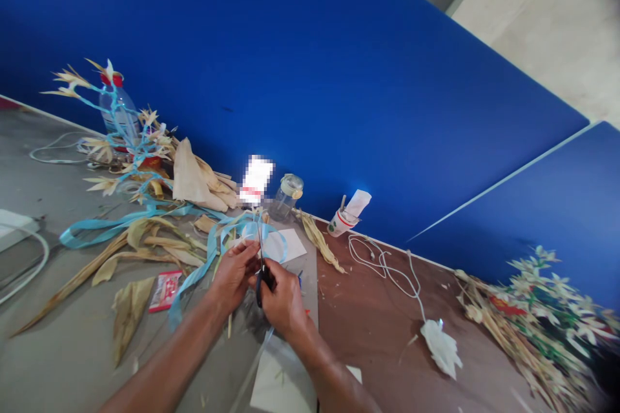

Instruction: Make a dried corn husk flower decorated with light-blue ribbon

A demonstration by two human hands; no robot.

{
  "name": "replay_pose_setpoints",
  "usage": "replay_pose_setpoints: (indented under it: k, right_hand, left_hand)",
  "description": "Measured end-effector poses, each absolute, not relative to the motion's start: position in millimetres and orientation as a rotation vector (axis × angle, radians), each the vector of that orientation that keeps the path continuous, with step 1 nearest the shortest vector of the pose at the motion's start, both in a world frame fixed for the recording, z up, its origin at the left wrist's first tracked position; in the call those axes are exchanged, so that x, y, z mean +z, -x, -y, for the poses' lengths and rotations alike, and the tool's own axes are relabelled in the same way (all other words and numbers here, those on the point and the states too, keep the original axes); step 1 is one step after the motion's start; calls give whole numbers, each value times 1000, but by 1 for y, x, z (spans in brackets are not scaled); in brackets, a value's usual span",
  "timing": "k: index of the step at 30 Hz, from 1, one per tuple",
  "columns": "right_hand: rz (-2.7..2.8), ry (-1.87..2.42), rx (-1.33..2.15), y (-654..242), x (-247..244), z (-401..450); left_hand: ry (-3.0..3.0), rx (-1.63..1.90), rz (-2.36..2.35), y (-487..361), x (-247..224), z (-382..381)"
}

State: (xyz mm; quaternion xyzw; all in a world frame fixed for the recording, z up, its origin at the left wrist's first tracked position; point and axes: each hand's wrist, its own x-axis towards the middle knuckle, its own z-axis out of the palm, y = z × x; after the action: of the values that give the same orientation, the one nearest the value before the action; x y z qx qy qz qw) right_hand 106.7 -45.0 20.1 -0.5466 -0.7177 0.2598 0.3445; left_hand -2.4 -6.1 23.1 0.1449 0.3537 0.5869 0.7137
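Observation:
My right hand is closed around the black handles of a pair of scissors, whose blades point away from me. Close beside the blades, my left hand has its fingers pinched together; whatever lies between them is too small to make out. Light blue ribbon trails behind and to the left of that hand. Dried corn husks lie further left on the grey table. A white sheet rests partly under the ribbon, just beyond the hands.
Husk flowers on blue-wrapped stems stand at the left by a plastic bottle. A glass jar, a glowing phone and a paper cup line the blue partition. A white cable and white flowers lie right.

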Motion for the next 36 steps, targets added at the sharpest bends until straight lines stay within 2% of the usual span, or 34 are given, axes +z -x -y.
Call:
replay_pose_setpoints:
  k: [28,36]
  right_hand:
    - [1797,1406,656,-104,17,45]
    - [1596,1309,898,-108,20,44]
  left_hand:
    - [-332,1300,-746,2,21,5]
    - [-340,1325,-780,4,20,4]
